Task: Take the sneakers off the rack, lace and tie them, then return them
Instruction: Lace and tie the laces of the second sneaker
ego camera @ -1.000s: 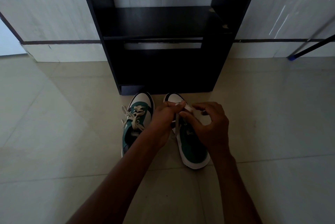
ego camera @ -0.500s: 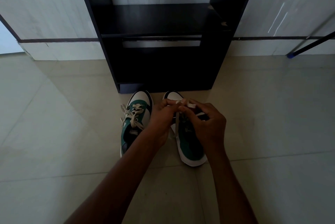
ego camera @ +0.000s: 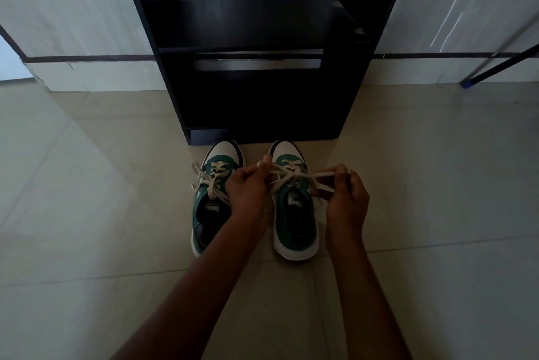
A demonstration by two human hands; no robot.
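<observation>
Head view: two green-and-white sneakers stand side by side on the pale tiled floor point(ego camera: 437, 184), toes just short of the black wooden rack's point(ego camera: 262, 97) bottom edge. The left hand point(ego camera: 248, 193) and right hand point(ego camera: 347, 199) each pinch an end of the right sneaker's point(ego camera: 294, 214) cream lace point(ego camera: 294, 177), stretched sideways. The left sneaker point(ego camera: 208, 205) is already tied. Bare floor lies on both sides.

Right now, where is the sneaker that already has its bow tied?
In the head view, the tied sneaker sits on the floor left of its partner, toe toward the dark rack, partly behind the left hand.
</observation>
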